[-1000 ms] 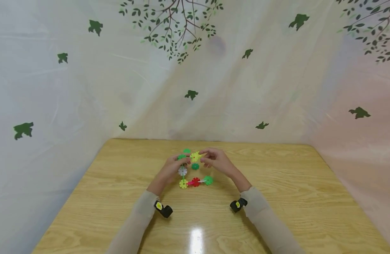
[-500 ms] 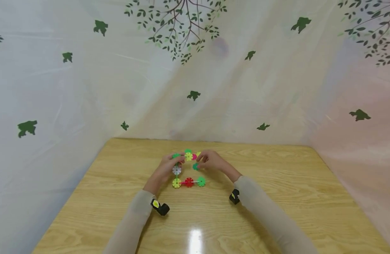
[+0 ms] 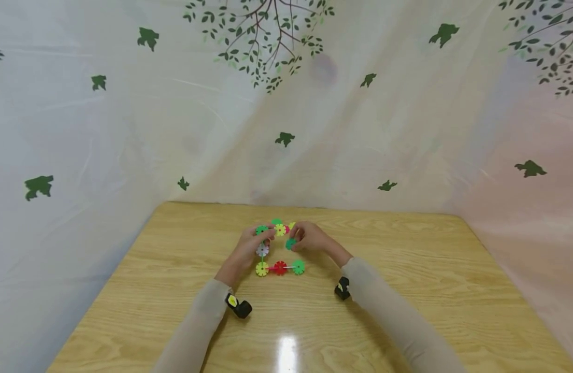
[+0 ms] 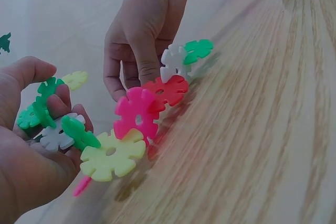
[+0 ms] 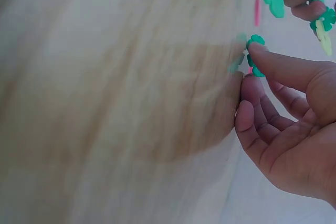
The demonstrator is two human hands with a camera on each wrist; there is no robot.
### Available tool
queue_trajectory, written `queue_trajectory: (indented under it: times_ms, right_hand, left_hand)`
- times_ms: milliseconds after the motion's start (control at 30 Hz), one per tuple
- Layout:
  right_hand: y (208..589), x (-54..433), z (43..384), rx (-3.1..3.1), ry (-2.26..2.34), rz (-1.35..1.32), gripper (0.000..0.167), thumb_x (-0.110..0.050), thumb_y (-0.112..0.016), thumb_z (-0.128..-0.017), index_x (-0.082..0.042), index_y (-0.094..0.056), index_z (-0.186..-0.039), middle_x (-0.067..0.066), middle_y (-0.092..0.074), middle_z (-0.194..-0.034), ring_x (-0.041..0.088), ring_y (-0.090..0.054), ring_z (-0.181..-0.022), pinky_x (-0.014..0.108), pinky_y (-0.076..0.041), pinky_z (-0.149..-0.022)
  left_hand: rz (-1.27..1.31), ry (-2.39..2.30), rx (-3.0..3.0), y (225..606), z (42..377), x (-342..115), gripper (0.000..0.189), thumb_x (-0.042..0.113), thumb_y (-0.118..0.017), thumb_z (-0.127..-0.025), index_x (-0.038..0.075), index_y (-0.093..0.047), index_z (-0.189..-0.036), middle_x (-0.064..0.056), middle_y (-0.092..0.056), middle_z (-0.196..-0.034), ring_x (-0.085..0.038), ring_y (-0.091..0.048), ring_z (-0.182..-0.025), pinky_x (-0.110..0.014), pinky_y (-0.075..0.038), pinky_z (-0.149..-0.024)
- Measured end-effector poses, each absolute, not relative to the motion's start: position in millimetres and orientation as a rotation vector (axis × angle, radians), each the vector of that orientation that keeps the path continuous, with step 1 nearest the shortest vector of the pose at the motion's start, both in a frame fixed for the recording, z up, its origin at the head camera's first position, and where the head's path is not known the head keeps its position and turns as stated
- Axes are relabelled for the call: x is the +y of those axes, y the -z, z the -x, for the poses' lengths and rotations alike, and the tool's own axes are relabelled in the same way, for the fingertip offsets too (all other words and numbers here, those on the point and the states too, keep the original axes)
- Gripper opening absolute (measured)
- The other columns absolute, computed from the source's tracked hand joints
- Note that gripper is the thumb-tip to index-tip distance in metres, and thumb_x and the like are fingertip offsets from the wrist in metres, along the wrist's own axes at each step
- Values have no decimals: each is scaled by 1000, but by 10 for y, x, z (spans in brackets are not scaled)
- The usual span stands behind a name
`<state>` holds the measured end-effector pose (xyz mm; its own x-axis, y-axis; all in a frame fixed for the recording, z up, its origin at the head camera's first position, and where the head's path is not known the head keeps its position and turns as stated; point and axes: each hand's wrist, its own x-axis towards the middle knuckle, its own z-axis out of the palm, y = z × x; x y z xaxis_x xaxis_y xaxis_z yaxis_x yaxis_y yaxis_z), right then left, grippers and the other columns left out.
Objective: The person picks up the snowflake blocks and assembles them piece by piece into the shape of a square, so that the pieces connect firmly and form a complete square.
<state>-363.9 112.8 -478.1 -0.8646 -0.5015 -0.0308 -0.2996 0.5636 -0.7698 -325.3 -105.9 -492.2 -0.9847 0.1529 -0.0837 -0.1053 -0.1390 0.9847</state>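
In the head view my left hand (image 3: 244, 249) grips a bent chain of slotted plastic snowflake discs by its left side. The chain runs from a green disc (image 3: 261, 230) down through a white disc (image 3: 262, 249) to a yellow disc (image 3: 262, 269), then right through a red disc (image 3: 280, 268) to a green end disc (image 3: 298, 267). A pink disc (image 4: 137, 114) links yellow and red in the left wrist view. Between thumb and fingers, my right hand (image 3: 313, 238) pinches a separate dark green disc (image 5: 255, 39), low at the tabletop.
Behind the hands, another yellow disc (image 3: 280, 229) overlaps a pink one (image 3: 287, 229); a green disc (image 3: 276, 221) shows farther back. The wooden table (image 3: 174, 290) ends at a pale cloth backdrop (image 3: 230, 155) printed with leaves and birds.
My right hand has left the yellow disc at the chain's upper end, come down slightly and taken hold of the dark green disc. My left hand keeps its hold, the chain shifted slightly left.
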Motion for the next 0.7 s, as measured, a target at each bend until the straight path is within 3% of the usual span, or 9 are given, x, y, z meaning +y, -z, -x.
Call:
queue_trajectory:
  times_ms: [167,400,700]
  right_hand:
    - [4785,1162,3637,2501,1299,657,22,5,-79,-83,6,-64,-98,8,-62,-85,12,-56,-78,21,-48,-66]
    - [4741,1266,3597,2464,1406,559,22,-3,-78,-87,5,-70,-106,9,-69,-88,11,-59,-73,24,-50,-61]
    - [4718,1377,3565,2479,1586,479,18,-8,-77,-90,4,-74,-103,5,-74,-86,13,-66,-73,29,-57,-66]
  left_hand:
    - [-73,-2238,1975,4927,3252,-1018,37,16,-69,-97,-6,-64,-126,5,-63,-82,-7,-53,-69,-17,-48,-60]
    - [-74,-2219,1966,4908,3267,-960,42,18,-69,-98,-7,-61,-131,5,-62,-84,-7,-52,-70,-17,-47,-59]
    - [-81,-2251,1974,4910,3337,-848,40,17,-71,-95,-5,-65,-128,5,-65,-83,-8,-53,-71,-17,-47,-61]
